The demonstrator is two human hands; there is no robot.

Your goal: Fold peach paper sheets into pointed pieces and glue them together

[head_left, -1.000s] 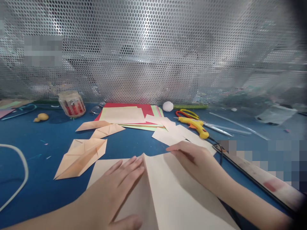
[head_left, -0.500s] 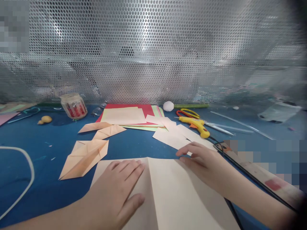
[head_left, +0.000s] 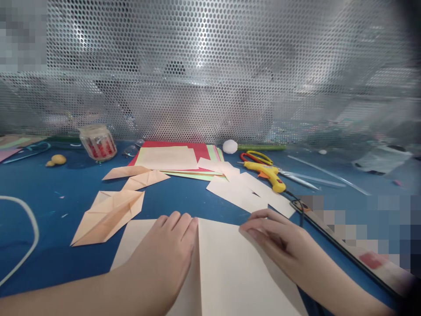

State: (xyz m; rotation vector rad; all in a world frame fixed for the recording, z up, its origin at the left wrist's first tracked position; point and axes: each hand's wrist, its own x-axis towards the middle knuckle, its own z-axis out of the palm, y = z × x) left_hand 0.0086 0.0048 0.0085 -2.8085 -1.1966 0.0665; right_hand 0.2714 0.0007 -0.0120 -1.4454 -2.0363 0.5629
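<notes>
A person's two bare hands rest on a large cream sheet of paper (head_left: pixel 230 272) that lies flat at the near edge of a blue table (head_left: pixel 184 197). A crease runs down the middle of the sheet. The left hand (head_left: pixel 167 250) lies palm down just left of the crease, its fingers (head_left: pixel 179 221) straight, close together and pressed flat on the paper, gripping nothing. The right hand (head_left: pixel 276 243) sits at the sheet's far right corner, fingers loosely curled and a little apart, the tips touching the paper's edge; it does not visibly clasp anything.

To the left of the sheet, near it, lies a folded peach paper shape (head_left: pixel 108 215), with two smaller folded pieces (head_left: pixel 144 179) beyond it. Farther back is a stack of coloured paper (head_left: pixel 174 160), red at the bottom. Loose cream sheets (head_left: pixel 243 193) lie just beyond the right hand. Behind them are a yellow glue gun (head_left: pixel 266 173) and scissors (head_left: pixel 256 156) with red and yellow handles. A small jar (head_left: pixel 98 142) stands at the back left, a white ball (head_left: pixel 230 146) at the back centre. A perforated metal screen (head_left: pixel 210 66) rises behind the table
</notes>
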